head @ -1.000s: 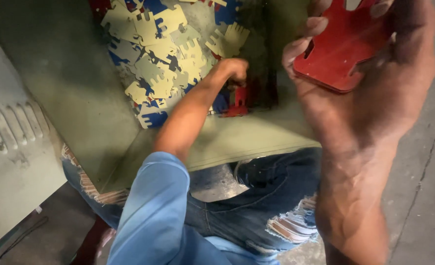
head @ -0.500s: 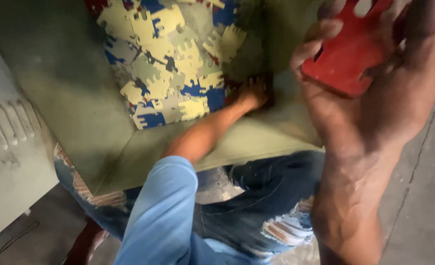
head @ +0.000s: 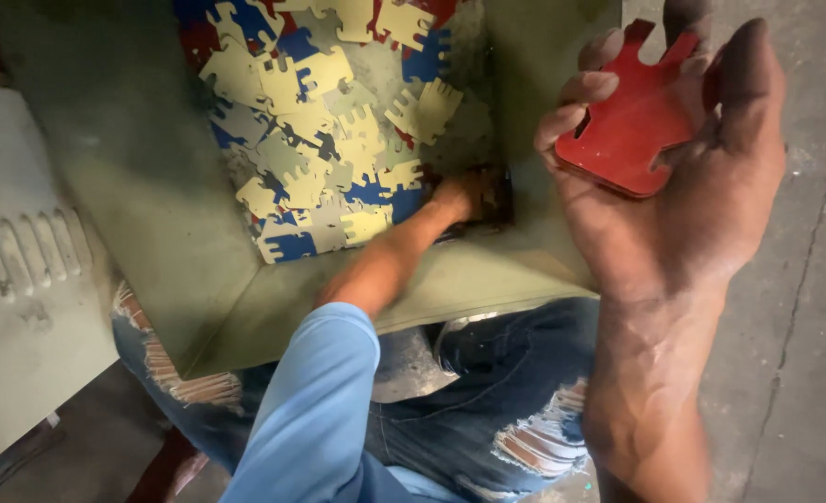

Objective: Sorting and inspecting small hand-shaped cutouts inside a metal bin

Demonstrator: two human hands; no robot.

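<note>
Above the right edge of the green bin (head: 152, 233), the right hand (head: 674, 205) is raised with its palm up and cradles a small stack of red cut-out pieces (head: 632, 130). Its fingers (head: 585, 88) curl around the far edge of the stack while the thumb closes over the other side, so the flat pieces rest square on one another against the palm and cannot slide apart. The stack looks rigid, thin and glossy, with notched tabs along its top edge.

Down inside the bin, the left hand (head: 464, 191) reaches to the bottom, near the right wall, with a light blue sleeve (head: 315, 410) on the arm behind it. The hand is blurred, and I cannot tell whether its fingers are spread or pinching anything; a dark reddish patch lies just beside it. A loose heap of pale yellow, blue and red pieces (head: 329, 140) of the same notched outline covers the bin floor, lying flat and overlapping at all angles. The bin's sloped walls funnel them toward the middle, within easy reach. Torn blue jeans (head: 515, 410) show below the bin's near edge.
</note>
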